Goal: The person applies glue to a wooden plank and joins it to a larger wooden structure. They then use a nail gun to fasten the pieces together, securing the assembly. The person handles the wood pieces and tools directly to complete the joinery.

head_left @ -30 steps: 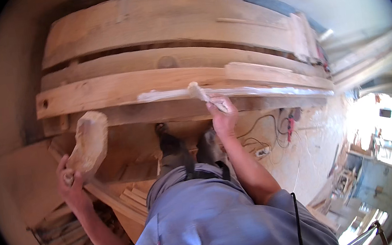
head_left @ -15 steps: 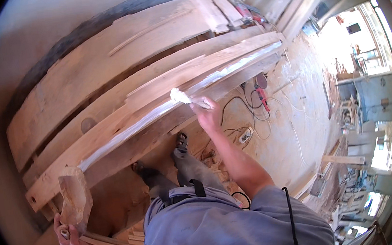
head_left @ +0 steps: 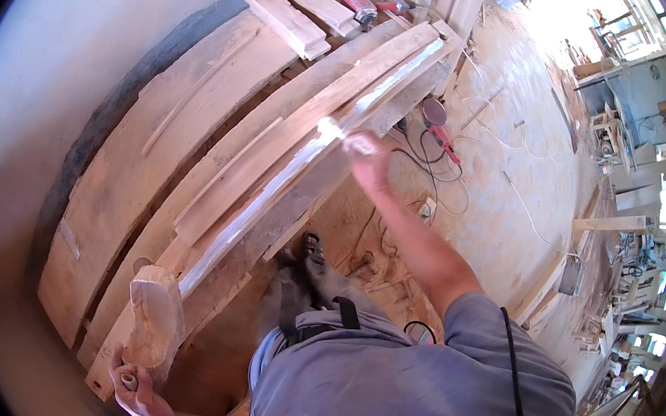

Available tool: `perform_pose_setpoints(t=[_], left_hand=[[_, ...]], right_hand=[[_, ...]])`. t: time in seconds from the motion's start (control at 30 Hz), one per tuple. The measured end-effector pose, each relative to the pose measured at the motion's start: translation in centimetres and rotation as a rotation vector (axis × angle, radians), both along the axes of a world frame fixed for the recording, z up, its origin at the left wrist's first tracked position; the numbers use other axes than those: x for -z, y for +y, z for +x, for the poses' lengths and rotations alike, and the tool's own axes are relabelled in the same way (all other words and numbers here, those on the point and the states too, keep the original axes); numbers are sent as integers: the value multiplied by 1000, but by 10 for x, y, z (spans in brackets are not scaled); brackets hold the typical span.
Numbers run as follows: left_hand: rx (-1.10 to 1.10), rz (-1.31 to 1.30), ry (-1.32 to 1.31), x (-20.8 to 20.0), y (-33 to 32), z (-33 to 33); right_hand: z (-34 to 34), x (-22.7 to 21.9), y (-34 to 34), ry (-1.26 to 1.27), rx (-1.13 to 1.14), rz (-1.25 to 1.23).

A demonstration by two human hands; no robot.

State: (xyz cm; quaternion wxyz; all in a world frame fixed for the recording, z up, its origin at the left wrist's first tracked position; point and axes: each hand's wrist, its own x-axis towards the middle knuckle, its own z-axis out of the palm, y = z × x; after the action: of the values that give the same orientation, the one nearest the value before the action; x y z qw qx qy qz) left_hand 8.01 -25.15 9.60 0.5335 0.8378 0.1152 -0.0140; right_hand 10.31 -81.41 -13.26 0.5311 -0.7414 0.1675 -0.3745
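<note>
My left hand (head_left: 142, 394) grips a cut-open, stained plastic container (head_left: 156, 314) near its spout-like end, just over the near left end of the boards. My right hand (head_left: 367, 159) is closed around a brush, slightly blurred, whose bristles (head_left: 330, 129) are loaded with white paste. The bristles rest on or just above a long wooden board (head_left: 262, 165), at a strip of wet white paste (head_left: 289, 182) running along its edge. From here I cannot tell whether they touch it.
Several planks (head_left: 197, 92) lie side by side on the bench, with short boards (head_left: 291, 24) and a red power tool (head_left: 359, 4) at the far end. On the floor to the right lies a red angle grinder (head_left: 440, 134) among loose cables. Shavings (head_left: 372, 265) lie near my feet.
My right hand and the brush have moved farther along the board, up and to the right. The view has turned, and the container in my left hand appears farther right over the boards' end.
</note>
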Motion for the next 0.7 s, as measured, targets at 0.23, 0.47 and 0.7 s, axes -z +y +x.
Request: perform_pose_setpoints(t=[0.23, 0.47, 0.7], left_hand=[[86, -34, -156, 18, -35, 62], [148, 22, -180, 42, -42, 120], [148, 48, -146, 31, -102, 183]], right_hand=[[-7, -9, 67, 55, -221, 214], [2, -13, -12, 167, -42, 278], [17, -1, -150, 173, 238, 231]])
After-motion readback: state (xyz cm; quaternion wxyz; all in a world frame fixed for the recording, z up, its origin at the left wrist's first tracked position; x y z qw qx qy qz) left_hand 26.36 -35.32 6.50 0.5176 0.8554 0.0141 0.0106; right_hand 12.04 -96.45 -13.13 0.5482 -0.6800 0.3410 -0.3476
